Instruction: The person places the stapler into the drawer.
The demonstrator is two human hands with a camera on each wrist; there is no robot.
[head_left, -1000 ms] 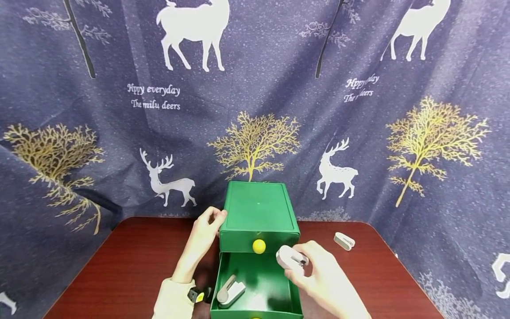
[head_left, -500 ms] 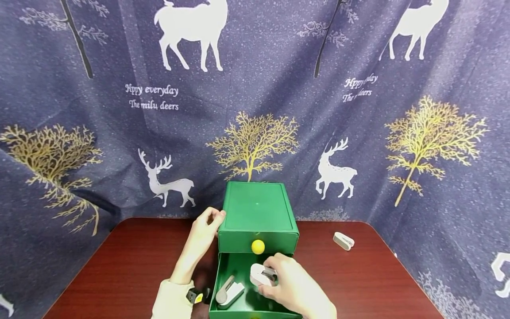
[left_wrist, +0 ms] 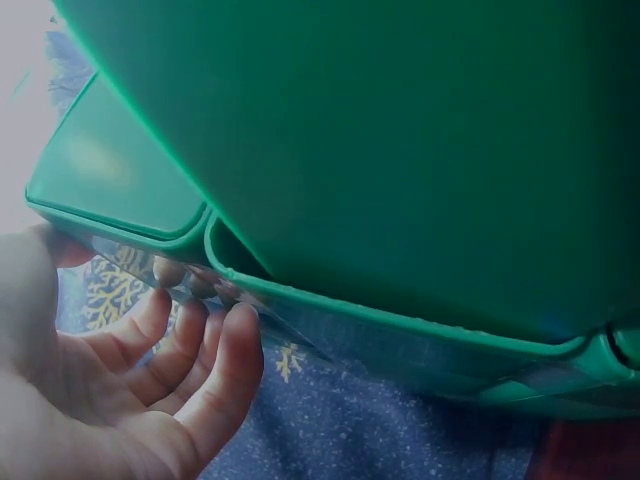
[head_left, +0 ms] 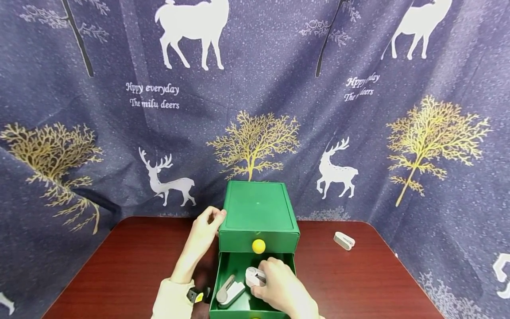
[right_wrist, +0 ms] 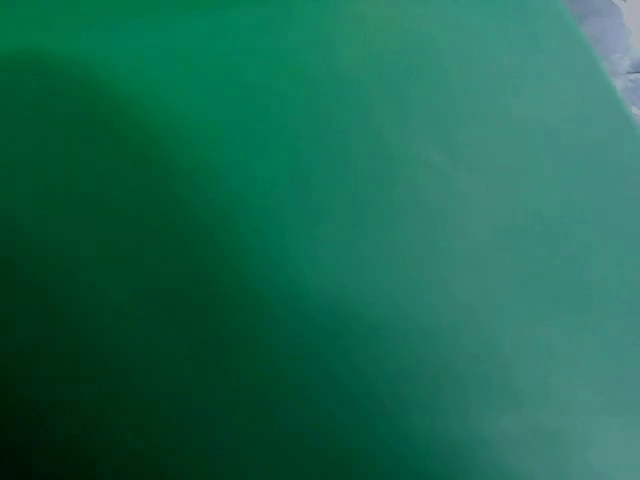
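Note:
A green two-drawer box (head_left: 256,206) stands on the table, its lower drawer (head_left: 239,314) pulled out. My left hand (head_left: 203,231) touches the left side of the box; the left wrist view shows the fingertips (left_wrist: 238,325) against the side wall, thumb near the top. Inside the drawer, my right hand (head_left: 282,283) pinches a small white stapler (head_left: 253,276). Left of it in the drawer lies a grey-and-white stapler (head_left: 230,292). Only a blurred green surface (right_wrist: 400,200) fills the right wrist view.
Another small white stapler (head_left: 344,240) lies on the reddish-brown table (head_left: 330,274), right of the box. The upper drawer, with its yellow knob (head_left: 258,246), is closed above the open one. A printed dark cloth (head_left: 255,88) hangs behind the table.
My right hand has carried the white stapler leftward and down, from the drawer's right side to inside it, beside the other stapler. The left hand has stayed at the box's side.

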